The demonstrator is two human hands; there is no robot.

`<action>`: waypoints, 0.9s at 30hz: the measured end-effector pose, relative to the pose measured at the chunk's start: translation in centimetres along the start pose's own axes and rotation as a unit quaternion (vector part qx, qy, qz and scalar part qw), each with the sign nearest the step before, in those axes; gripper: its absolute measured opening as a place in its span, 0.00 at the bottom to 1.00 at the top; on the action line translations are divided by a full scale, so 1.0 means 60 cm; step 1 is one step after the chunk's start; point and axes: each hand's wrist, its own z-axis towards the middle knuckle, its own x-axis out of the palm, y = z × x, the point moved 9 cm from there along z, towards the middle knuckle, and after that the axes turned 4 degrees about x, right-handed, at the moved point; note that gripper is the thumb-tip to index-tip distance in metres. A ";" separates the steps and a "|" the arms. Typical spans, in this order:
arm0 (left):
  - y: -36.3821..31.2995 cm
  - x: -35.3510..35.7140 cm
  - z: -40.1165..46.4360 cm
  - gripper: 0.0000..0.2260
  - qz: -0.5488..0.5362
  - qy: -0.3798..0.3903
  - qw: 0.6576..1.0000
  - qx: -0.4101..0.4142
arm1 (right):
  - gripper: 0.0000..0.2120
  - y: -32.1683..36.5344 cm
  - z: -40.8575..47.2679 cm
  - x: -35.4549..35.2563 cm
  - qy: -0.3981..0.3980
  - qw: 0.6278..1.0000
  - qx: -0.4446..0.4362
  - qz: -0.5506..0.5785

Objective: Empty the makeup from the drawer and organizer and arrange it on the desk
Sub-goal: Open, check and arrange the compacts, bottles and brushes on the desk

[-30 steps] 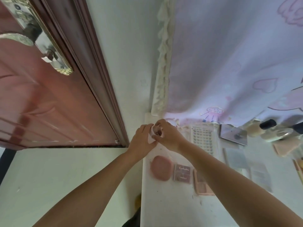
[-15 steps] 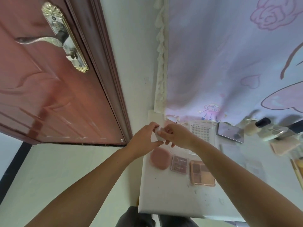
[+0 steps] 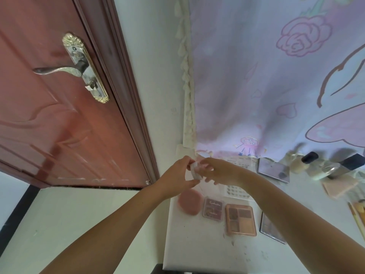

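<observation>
Both hands meet above the back left corner of the white desk (image 3: 197, 248), and between them sits a small white round jar (image 3: 194, 172). The left hand (image 3: 177, 176) pinches it with thumb below and fingertips on top, while the right hand (image 3: 221, 171) curls its fingers against the jar's other side (whether it grips a lid or the body is too blurred to tell). Just below the grip, on the desk, lies a round pink puff (image 3: 190, 201), and beside that, to the right, a small pink palette (image 3: 213, 209) with writing on its lid. Next along is a larger open eyeshadow palette (image 3: 240, 219) showing brown and tan pans. Under the right wrist lies a clear sheet of stick-on nails (image 3: 236, 191), partly covered by the arm. Farther right of the grip, near the wall, rest a mirrored compact (image 3: 273, 170), a cluster of bottles (image 3: 312, 165) and a pale pink box (image 3: 339, 185). Behind the hands hangs a lilac curtain (image 3: 266, 86) printed with roses, and well to the left stands a reddish door (image 3: 55, 115) with a metal handle (image 3: 79, 66).
</observation>
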 end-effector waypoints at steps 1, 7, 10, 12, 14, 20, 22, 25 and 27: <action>-0.001 0.001 0.002 0.17 0.007 0.000 1.000 0.001 | 0.22 0.000 0.000 0.001 0.005 1.000 0.027 0.003; 0.002 -0.002 0.005 0.20 0.017 0.012 1.000 0.008 | 0.21 0.009 -0.001 -0.015 -0.005 1.000 -0.012 -0.005; 0.011 -0.003 0.004 0.20 0.021 0.011 1.000 0.000 | 0.25 0.007 -0.002 -0.024 -0.022 0.999 -0.036 -0.001; 0.022 -0.003 0.001 0.21 0.017 0.005 1.000 -0.010 | 0.24 -0.003 -0.002 -0.033 -0.040 0.997 -0.040 0.053; 0.044 0.000 -0.007 0.25 -0.010 -0.002 0.999 -0.041 | 0.23 -0.031 0.000 -0.043 -0.057 0.988 -0.015 0.140; 0.149 0.034 -0.024 0.20 -0.127 -0.060 0.979 -0.149 | 0.22 -0.092 0.052 -0.013 -0.090 0.991 0.015 0.094; 0.170 0.046 -0.020 0.19 -0.153 -0.079 0.970 -0.174 | 0.21 -0.094 0.090 -0.002 -0.114 0.986 0.008 0.119; 0.180 0.053 0.001 0.20 -0.163 -0.105 0.963 -0.187 | 0.24 -0.077 0.153 0.005 -0.159 0.978 0.004 0.132; 0.183 0.051 0.016 0.20 -0.136 -0.128 0.965 -0.184 | 0.26 -0.065 0.189 0.006 -0.200 0.976 -0.001 0.088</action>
